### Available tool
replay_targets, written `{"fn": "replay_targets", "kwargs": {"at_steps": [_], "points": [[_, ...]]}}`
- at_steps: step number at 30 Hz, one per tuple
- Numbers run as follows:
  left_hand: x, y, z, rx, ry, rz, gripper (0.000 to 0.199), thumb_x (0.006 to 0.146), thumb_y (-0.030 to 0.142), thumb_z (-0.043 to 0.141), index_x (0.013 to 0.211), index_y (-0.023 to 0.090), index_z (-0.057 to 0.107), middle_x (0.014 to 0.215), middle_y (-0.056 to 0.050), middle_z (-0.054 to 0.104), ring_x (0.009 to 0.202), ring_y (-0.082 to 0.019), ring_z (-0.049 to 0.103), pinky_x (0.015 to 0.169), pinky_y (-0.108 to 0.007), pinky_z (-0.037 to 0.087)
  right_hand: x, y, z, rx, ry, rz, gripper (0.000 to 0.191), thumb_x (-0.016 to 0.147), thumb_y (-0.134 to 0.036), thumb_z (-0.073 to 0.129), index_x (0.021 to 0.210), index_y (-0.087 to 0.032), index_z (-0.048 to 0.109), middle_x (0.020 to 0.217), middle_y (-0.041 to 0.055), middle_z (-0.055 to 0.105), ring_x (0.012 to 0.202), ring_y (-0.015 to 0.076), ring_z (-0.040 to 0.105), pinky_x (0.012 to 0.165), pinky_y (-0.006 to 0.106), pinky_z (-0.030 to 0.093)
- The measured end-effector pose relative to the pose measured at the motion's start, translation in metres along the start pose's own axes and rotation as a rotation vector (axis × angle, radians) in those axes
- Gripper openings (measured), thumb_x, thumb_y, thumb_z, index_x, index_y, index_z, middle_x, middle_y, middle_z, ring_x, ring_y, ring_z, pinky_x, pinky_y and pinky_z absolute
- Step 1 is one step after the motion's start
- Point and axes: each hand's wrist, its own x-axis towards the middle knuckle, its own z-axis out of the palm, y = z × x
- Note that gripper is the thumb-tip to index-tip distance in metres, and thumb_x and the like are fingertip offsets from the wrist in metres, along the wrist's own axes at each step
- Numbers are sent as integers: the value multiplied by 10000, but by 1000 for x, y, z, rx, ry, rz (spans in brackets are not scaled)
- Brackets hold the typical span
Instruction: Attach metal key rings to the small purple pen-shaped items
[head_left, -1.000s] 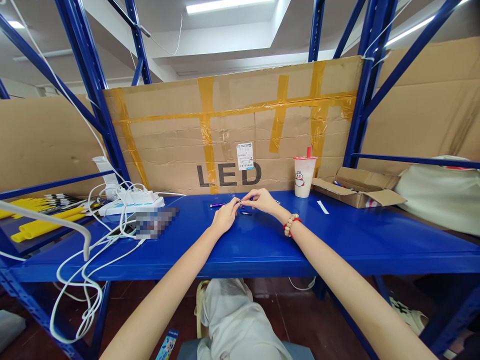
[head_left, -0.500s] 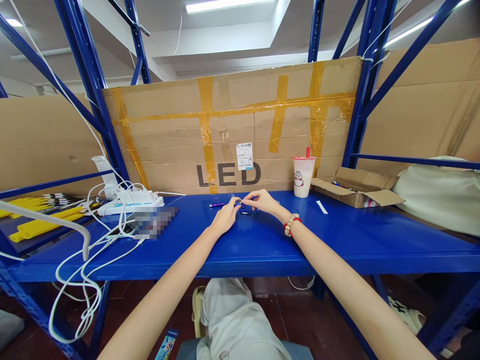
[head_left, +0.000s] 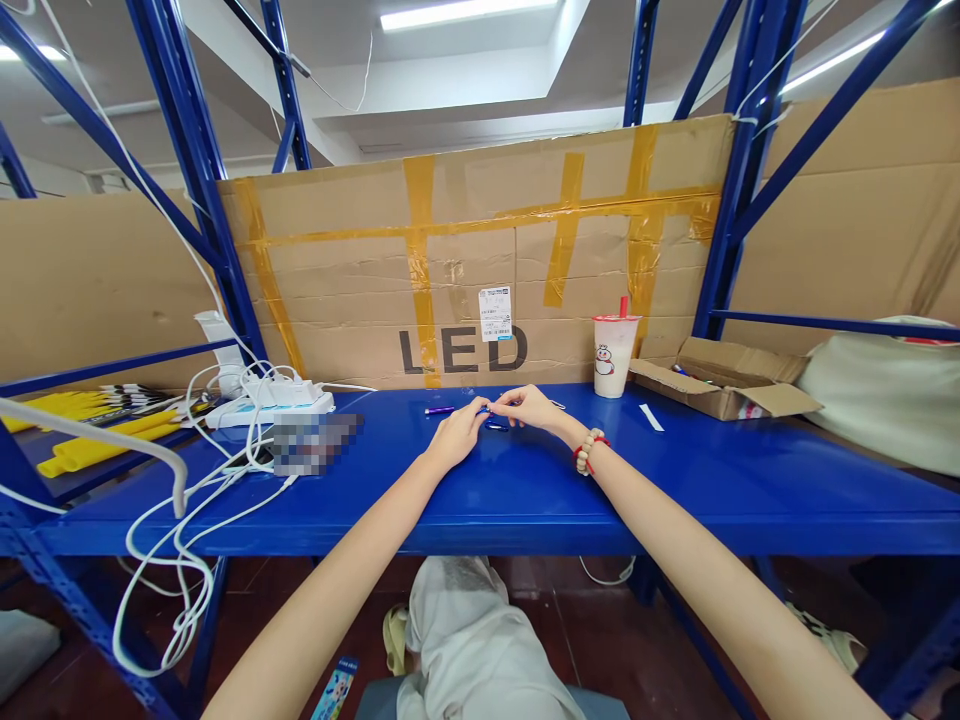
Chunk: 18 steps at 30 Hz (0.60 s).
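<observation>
Over the middle of the blue table [head_left: 525, 500], my left hand [head_left: 459, 432] and my right hand [head_left: 527, 405] meet at the fingertips. Both are closed in a pinch around something small and dark between them, too small to make out. A thin purple pen-like piece [head_left: 439, 411] lies just left of my left fingers. Below the fingertips a short dark blue piece [head_left: 496, 426] rests on the tabletop. A small metallic piece [head_left: 556, 404] shows behind my right hand. A beaded bracelet [head_left: 589, 451] is on my right wrist.
Right of my hands stand a lidded cup [head_left: 613, 356], a white strip [head_left: 651, 417], an open cardboard box [head_left: 724, 378] and a pale bag [head_left: 885, 395]. On the left are a power strip [head_left: 281, 405], tangled white cables [head_left: 187, 570] and yellow items [head_left: 112, 445]. Cardboard [head_left: 337, 290] stands behind.
The whole view has shifted slightly, so things appear a little further right. My fingertips remain together, with only a small change in finger pose.
</observation>
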Motion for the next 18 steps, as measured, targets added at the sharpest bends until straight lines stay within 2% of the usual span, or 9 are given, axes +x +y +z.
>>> {"fn": "replay_targets", "kwargs": {"at_steps": [7,10,18], "points": [[4,-3,5,45,56,-103,252,908,293,268,1078,256,450,1084,-53,608,1001,-210,570,769,-305,436,3,3,4,-21,68,-92,423,597,-480,687,794,-106,664,616,24,610,413,66,482,410,199,385],[4,-3,5,80,49,-128,261,912,317,247,1074,265,445,1027,-48,625,962,-212,585,723,-297,435,2,0,3,6,104,-108,433,605,-468,681,832,-100,666,645,34,622,420,68,486,421,205,390],[3,-2,3,49,1,-115,261,910,316,233,1057,252,439,844,-31,631,816,-197,599,665,-283,416,1,-3,1,48,92,-91,410,565,-461,699,773,-108,697,673,55,657,433,67,456,409,209,368]]}}
